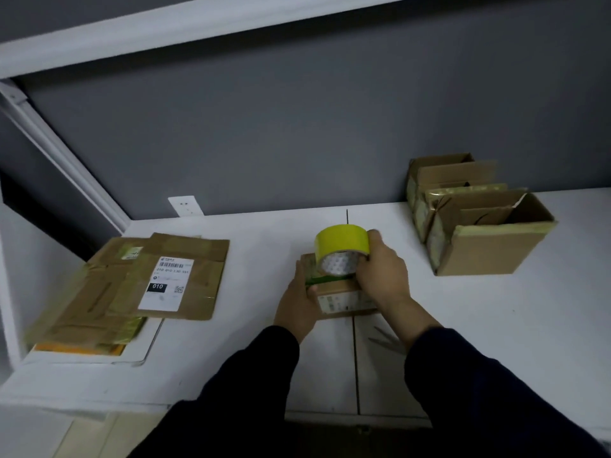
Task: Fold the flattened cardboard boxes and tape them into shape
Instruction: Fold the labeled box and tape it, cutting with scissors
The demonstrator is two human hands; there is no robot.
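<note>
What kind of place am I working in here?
Probably a parcel packing station: a stack of flattened brown cardboard boxes, assembled open boxes on the white table, and a yellow tape roll in the right hand.

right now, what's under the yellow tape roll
Under the yellow tape roll is a small cardboard box, which the left hand holds while the right hand grips the roll. The box top beneath roll and hands is covered.
</note>
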